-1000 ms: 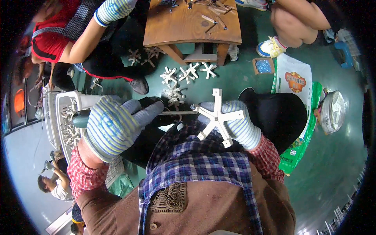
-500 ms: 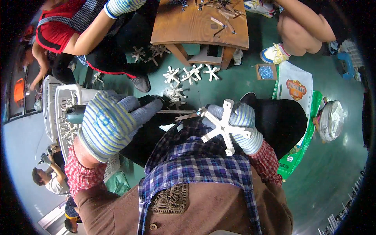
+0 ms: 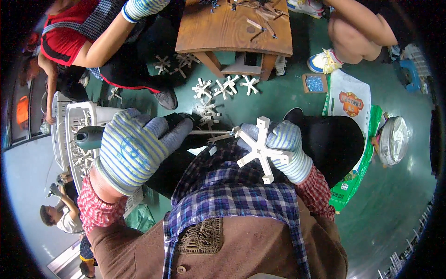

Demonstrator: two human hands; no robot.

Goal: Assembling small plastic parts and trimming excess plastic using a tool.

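My left hand [image 3: 137,151], in a striped knit glove, is wrapped round a screwdriver [image 3: 88,137] with a dark grey-green handle. Its thin shaft reaches right, level across my lap. The tip meets the end of one arm of a white five-armed star base [image 3: 261,151], where a small metallic piece [image 3: 236,131] shows. My right hand [image 3: 290,146], gloved alike, grips that star base from behind, so some of its fingers are hidden. Below the shaft, by the tip, lies a narrow brownish strip [image 3: 219,138].
A white basket [image 3: 69,111] of star bases stands at my left. More star bases [image 3: 204,109] lie on the green floor ahead, before a wooden table [image 3: 232,35] with small parts. A box of blue pieces [image 3: 315,83] and a green-white sack [image 3: 344,186] sit right. Two people work opposite.
The star base and my right hand have shifted slightly left. The screwdriver handle has moved a little left and looks turned. Both hands keep their grip.
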